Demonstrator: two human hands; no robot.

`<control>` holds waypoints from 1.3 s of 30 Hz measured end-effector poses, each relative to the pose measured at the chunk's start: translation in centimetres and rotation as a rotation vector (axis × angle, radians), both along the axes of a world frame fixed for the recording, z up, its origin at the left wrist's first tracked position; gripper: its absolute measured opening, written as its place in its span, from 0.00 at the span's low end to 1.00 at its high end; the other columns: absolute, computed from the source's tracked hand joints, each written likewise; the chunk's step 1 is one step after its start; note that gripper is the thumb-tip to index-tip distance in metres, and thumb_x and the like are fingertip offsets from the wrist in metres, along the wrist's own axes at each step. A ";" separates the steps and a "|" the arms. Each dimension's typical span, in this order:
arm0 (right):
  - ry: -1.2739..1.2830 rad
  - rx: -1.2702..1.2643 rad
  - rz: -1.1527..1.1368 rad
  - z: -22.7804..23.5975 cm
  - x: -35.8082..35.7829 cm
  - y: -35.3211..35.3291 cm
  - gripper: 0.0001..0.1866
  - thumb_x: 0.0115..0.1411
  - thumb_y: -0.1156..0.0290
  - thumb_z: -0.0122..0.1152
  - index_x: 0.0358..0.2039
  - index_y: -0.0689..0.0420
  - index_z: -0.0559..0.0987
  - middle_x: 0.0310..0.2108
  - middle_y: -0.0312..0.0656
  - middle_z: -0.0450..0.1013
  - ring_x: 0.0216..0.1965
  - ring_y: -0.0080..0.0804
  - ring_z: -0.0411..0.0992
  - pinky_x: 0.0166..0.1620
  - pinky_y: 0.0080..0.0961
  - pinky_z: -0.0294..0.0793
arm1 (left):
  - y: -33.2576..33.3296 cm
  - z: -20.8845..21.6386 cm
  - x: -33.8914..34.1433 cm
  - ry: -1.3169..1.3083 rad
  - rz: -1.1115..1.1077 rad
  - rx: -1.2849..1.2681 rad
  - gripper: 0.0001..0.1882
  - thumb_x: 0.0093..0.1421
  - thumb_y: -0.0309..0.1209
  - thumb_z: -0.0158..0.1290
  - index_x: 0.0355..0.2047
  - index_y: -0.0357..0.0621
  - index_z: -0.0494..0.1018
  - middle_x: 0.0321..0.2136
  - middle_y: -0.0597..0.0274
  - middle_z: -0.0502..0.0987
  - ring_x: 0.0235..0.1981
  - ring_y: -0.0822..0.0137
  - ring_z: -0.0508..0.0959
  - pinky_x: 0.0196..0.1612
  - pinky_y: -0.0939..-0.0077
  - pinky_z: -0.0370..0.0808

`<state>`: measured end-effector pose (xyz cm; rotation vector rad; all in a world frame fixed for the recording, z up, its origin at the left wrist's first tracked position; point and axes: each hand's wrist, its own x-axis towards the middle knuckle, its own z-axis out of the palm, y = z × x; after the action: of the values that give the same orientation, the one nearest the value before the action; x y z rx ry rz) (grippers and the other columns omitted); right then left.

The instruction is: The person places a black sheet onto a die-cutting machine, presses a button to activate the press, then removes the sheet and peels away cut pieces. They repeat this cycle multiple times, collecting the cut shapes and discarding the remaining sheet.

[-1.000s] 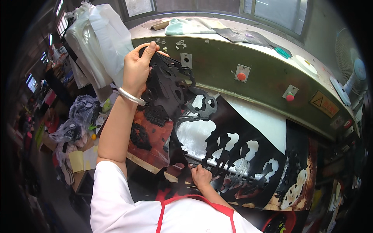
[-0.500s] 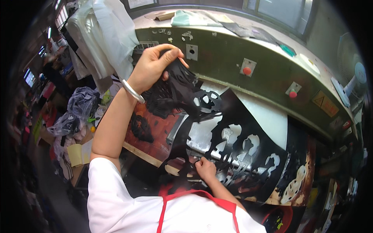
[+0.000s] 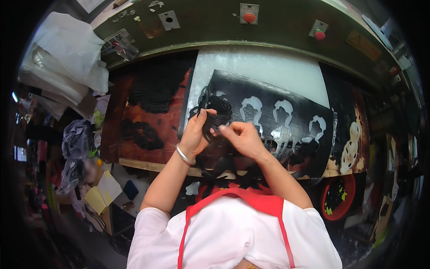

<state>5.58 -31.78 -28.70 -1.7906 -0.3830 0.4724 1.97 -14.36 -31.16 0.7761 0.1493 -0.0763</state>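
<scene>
My left hand [image 3: 195, 136] is closed around a bundle of thin black cut pieces [image 3: 218, 109], held above the near left edge of a black sheet. My right hand [image 3: 246, 142] meets it from the right, thumb and fingers pinched together at the bundle's lower side; the pinched bit is mostly hidden. The black sheet [image 3: 266, 117] has several cut-out holes and lies on a pale cutting board [image 3: 264, 60]. Its near left part hangs in torn strips beneath my hands.
Dark pieces [image 3: 152, 96] are heaped on the reddish tabletop at left, with a smaller heap [image 3: 145, 136] nearer. A green machine beam [image 3: 210, 29] with red buttons [image 3: 249, 18] crosses the far side. A red tub [image 3: 324, 204] holds scraps at lower right. Plastic bags [image 3: 74, 141] lie left.
My left hand has come down and toward me with the black pieces. My right hand has risen from the sheet's near edge to meet them. The view has shifted too.
</scene>
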 end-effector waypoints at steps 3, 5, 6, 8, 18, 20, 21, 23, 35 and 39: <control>-0.003 -0.044 0.057 -1.5 0.5 0.4 0.21 0.57 0.57 0.67 0.17 0.62 0.77 0.14 0.33 0.69 0.18 0.15 0.63 0.21 0.19 0.62 | -0.7 -1.1 0.1 0.070 0.002 0.000 0.20 0.67 0.47 0.48 0.43 0.41 0.71 0.33 0.59 0.78 0.29 0.73 0.77 0.33 0.78 0.76; 0.253 0.129 0.038 -1.9 0.6 0.3 0.19 0.56 0.60 0.68 0.18 0.63 0.78 0.15 0.32 0.70 0.18 0.15 0.64 0.22 0.18 0.62 | -0.3 -1.7 0.3 0.040 -0.038 -0.016 0.20 0.66 0.47 0.49 0.41 0.41 0.72 0.33 0.58 0.78 0.30 0.72 0.78 0.34 0.78 0.77; 0.370 0.240 0.046 -2.1 0.6 0.2 0.18 0.55 0.61 0.68 0.18 0.63 0.79 0.15 0.31 0.71 0.19 0.14 0.64 0.22 0.18 0.62 | 0.0 -2.1 0.3 0.038 -0.078 -0.035 0.20 0.66 0.47 0.49 0.41 0.41 0.72 0.33 0.58 0.78 0.28 0.73 0.77 0.32 0.79 0.76; 0.476 0.200 0.061 -2.2 0.8 0.2 0.15 0.55 0.65 0.68 0.20 0.64 0.80 0.17 0.31 0.72 0.21 0.13 0.65 0.24 0.16 0.62 | 0.3 -2.6 0.4 0.076 -0.104 -0.038 0.19 0.66 0.47 0.49 0.40 0.41 0.72 0.32 0.59 0.78 0.25 0.74 0.76 0.29 0.81 0.75; -0.513 -0.399 0.023 -5.4 1.7 -4.4 0.07 0.54 0.72 0.60 0.24 0.62 0.78 0.24 0.53 0.73 0.28 0.56 0.72 0.31 0.44 0.71 | 5.6 9.1 2.8 -0.169 0.589 0.544 0.14 0.66 0.40 0.52 0.32 0.43 0.75 0.24 0.68 0.75 0.14 0.83 0.68 0.14 0.92 0.63; -0.465 -0.470 -0.015 -6.5 1.5 -5.5 0.07 0.54 0.72 0.60 0.23 0.62 0.77 0.24 0.53 0.73 0.28 0.55 0.74 0.32 0.45 0.71 | 9.0 14.1 2.3 -0.284 0.640 0.718 0.16 0.66 0.43 0.52 0.35 0.41 0.75 0.24 0.69 0.74 0.15 0.84 0.66 0.15 0.92 0.62; -0.457 -0.525 -0.005 -7.1 1.6 -5.7 0.08 0.55 0.71 0.60 0.22 0.61 0.77 0.24 0.54 0.74 0.28 0.56 0.74 0.32 0.46 0.71 | 10.4 16.4 1.7 -0.332 0.637 0.742 0.17 0.66 0.43 0.52 0.36 0.40 0.75 0.23 0.68 0.74 0.15 0.84 0.65 0.15 0.91 0.61; -0.448 -0.582 -0.036 -7.8 1.6 -5.8 0.10 0.56 0.69 0.60 0.22 0.61 0.77 0.24 0.54 0.74 0.28 0.56 0.73 0.32 0.47 0.71 | 12.4 20.9 0.7 -0.407 0.655 0.809 0.20 0.65 0.45 0.53 0.39 0.37 0.75 0.24 0.68 0.74 0.16 0.83 0.64 0.17 0.89 0.60; -0.070 -0.118 -0.032 -4.3 2.3 -8.5 0.15 0.56 0.77 0.64 0.46 0.60 0.78 0.20 0.31 0.70 0.21 0.14 0.65 0.25 0.16 0.65 | 19.3 23.6 -5.4 -0.239 0.601 1.284 0.13 0.64 0.32 0.55 0.45 0.36 0.76 0.29 0.69 0.76 0.25 0.80 0.75 0.33 0.85 0.73; -0.061 -0.074 -0.103 -2.9 2.8 -11.2 0.12 0.60 0.78 0.58 0.45 0.62 0.77 0.20 0.30 0.68 0.19 0.14 0.63 0.21 0.14 0.61 | 23.2 18.5 -6.4 -0.054 0.685 1.507 0.09 0.64 0.31 0.54 0.43 0.43 0.76 0.29 0.73 0.76 0.32 0.80 0.72 0.37 0.83 0.71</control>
<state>8.34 -42.98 -31.61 -1.8898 -0.3171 0.3647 -4.47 8.83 -12.66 2.1734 0.4262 0.7993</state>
